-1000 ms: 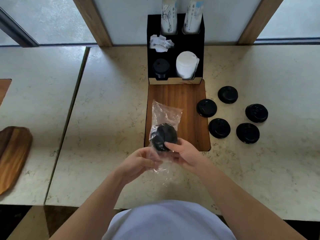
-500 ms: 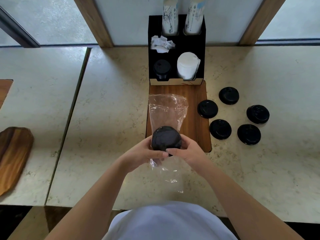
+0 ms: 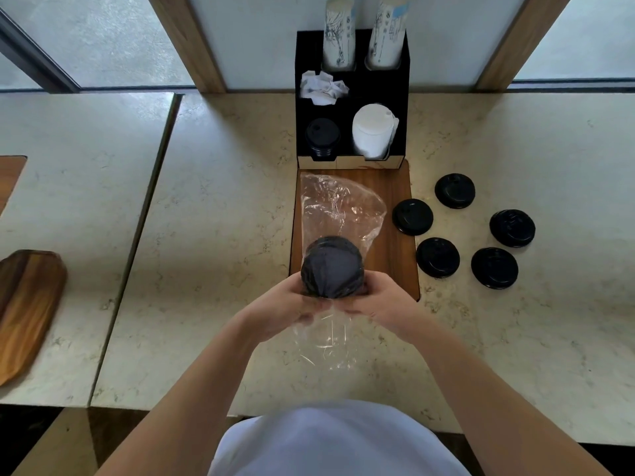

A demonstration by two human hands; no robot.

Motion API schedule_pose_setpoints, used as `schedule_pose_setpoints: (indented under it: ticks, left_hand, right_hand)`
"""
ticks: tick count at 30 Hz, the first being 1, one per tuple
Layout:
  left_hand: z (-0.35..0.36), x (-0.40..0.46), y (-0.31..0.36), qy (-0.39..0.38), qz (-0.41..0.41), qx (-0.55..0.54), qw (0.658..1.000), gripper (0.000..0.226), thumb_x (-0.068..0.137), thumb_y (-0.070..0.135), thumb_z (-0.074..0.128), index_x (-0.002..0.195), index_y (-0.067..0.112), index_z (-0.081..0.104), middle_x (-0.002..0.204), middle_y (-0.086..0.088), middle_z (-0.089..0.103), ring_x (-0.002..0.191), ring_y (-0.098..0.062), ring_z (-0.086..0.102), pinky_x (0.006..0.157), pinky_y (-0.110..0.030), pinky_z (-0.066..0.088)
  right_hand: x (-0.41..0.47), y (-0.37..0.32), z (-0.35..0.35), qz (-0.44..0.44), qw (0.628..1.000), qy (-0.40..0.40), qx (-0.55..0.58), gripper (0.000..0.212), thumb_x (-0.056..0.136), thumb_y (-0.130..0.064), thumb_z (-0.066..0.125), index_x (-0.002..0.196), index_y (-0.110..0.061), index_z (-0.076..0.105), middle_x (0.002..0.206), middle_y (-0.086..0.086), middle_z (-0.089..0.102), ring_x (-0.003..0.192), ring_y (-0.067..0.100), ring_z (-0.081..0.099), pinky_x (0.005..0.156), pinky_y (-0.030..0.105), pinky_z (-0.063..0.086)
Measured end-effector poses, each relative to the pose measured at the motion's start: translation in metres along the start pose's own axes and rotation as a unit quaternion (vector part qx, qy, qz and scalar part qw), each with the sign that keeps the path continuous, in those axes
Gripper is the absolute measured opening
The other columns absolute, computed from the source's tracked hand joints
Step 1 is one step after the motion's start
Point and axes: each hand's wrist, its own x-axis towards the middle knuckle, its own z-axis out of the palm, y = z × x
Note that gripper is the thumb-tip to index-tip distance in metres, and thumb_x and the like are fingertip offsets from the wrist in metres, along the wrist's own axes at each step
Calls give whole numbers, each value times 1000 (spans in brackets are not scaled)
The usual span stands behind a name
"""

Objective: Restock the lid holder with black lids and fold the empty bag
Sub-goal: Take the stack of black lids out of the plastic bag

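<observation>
- Head view: left hand [image 3: 285, 304] and right hand [image 3: 379, 300] curl round a stack of black lids [image 3: 332, 267] inside a clear bag [image 3: 338, 214], over the wooden board [image 3: 395, 187].
- The stack's axis seems to point up toward the camera; the bag's loose ends trail away and toward the person.
- Lid holder [image 3: 352, 97] stands beyond; the print on its cups is unreadable.

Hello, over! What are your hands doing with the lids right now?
Left hand and right hand: grip on bagged lid stack. Clear bag not empty. Five loose lids on counter. Holder path clear.
</observation>
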Motion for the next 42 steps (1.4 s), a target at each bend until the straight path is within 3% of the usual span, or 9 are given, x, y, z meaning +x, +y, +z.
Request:
schedule_pose_setpoints:
  ticks: [5, 8, 11, 15, 23, 29, 33, 36, 42]
  left_hand:
    - [3, -1, 3, 23, 15, 18, 999, 27, 94, 22, 74, 119, 13, 73, 74, 4, 56, 60, -9, 40, 53, -21, 38]
    - [3, -3, 7, 8, 54, -20, 998, 51, 86, 15, 80, 134, 11, 63, 118, -6, 75, 103, -25, 70, 89, -37, 58]
    - [-4, -2, 14, 23, 82, -115, 990, 67, 82, 2, 77, 144, 7, 53, 138, -20, 66, 128, -38, 62, 107, -47, 52]
    - [-2, 0, 19, 23, 84, -104, 991, 61, 81, 5, 80, 138, 8, 59, 131, -15, 72, 123, -34, 67, 97, -37, 58]
    - [6, 2, 20, 49, 93, -76, 992, 65, 81, 7, 84, 140, 11, 57, 133, -16, 71, 124, -34, 67, 105, -52, 55]
    - [10, 2, 24, 16, 104, 2, 994, 73, 78, 7, 88, 142, 20, 54, 126, -12, 72, 107, -26, 71, 79, -34, 59]
    - [10, 3, 23, 53, 106, 57, 991, 60, 77, 5, 86, 131, 17, 62, 111, -6, 77, 91, -16, 72, 68, -27, 55]
    - [7, 3, 21, 99, 110, 54, 987, 58, 73, 1, 84, 126, 19, 66, 103, 0, 79, 82, -10, 71, 63, -24, 53]
    - [1, 3, 18, 133, 99, 59, 984, 51, 77, -5, 80, 120, 16, 65, 87, 6, 77, 66, -4, 65, 54, -19, 50]
  right_hand:
    - [3, 0, 3, 17, 999, 27, -18, 18, 89, -22, 80, 106, -23, 76, 85, -2, 78, 73, 8, 68, 71, 22, 58]
    - [0, -2, 2, -3, 999, 24, -29, 15, 91, -15, 78, 104, -21, 74, 84, -5, 77, 74, 6, 68, 72, 23, 58]
    - [-2, -2, 0, -4, 996, 6, -87, 14, 95, -9, 72, 97, -22, 72, 70, -16, 72, 65, -5, 64, 64, 17, 52]
    - [-5, -2, -6, 19, 993, -1, -120, 13, 96, -16, 72, 93, -27, 75, 73, -16, 73, 65, -6, 64, 66, 17, 51]
    - [-6, -11, -10, -25, 990, 6, -141, 34, 77, -41, 88, 107, -47, 72, 105, -22, 78, 100, -4, 71, 88, 21, 54]
    - [-7, 1, -5, -34, 989, 79, -117, 10, 92, -27, 76, 100, -22, 79, 97, -2, 81, 96, 17, 76, 94, 45, 60]
    - [-14, -8, -3, -5, 987, 35, -154, 15, 102, -29, 62, 94, -31, 75, 86, -13, 79, 82, -2, 72, 79, 26, 53]
    - [-24, -32, -14, 11, 957, -15, -289, 37, 91, -49, 72, 123, -31, 66, 112, -17, 73, 99, -4, 66, 88, 23, 54]
    - [-53, -123, -37, -269, 888, 168, -334, 36, 83, -33, 77, 116, -24, 66, 104, -9, 65, 86, 7, 62, 73, 13, 51]
